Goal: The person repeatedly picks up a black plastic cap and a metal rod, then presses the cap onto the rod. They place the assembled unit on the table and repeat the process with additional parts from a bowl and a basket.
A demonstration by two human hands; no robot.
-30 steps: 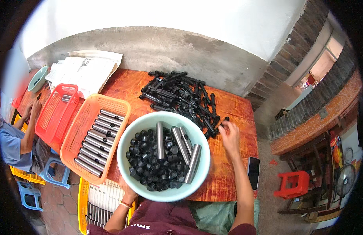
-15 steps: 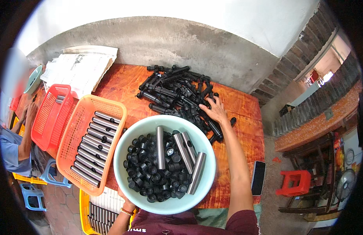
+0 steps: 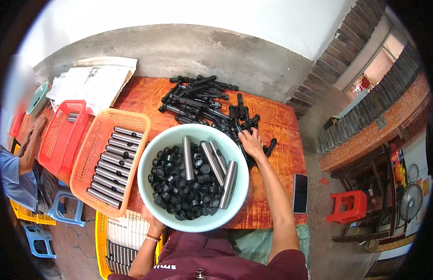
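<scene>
On the orange-brown table lies a pile of black plastic rods with knobbed ends. My right hand is at its near right side, fingers bent round a black rod that it mostly hides. A pale blue basin stands in front of me, with many small black caps and several silver metal tubes in it. The tubes lean on the caps and the wall. Beside the basin's lower left side is my left hand; its fingers are blurred and partly hidden by the rim.
An orange basket left of the basin holds a row of silver tubes. Beyond it are a red basket and white sacks. A yellow crate stands below. A phone lies at the table's right edge. Another person's arm is far left.
My right hand has come nearer and left, its fingers drawing in from a spread. Rods at the pile's right side have shifted, leaving a gap. The view has moved slightly.
</scene>
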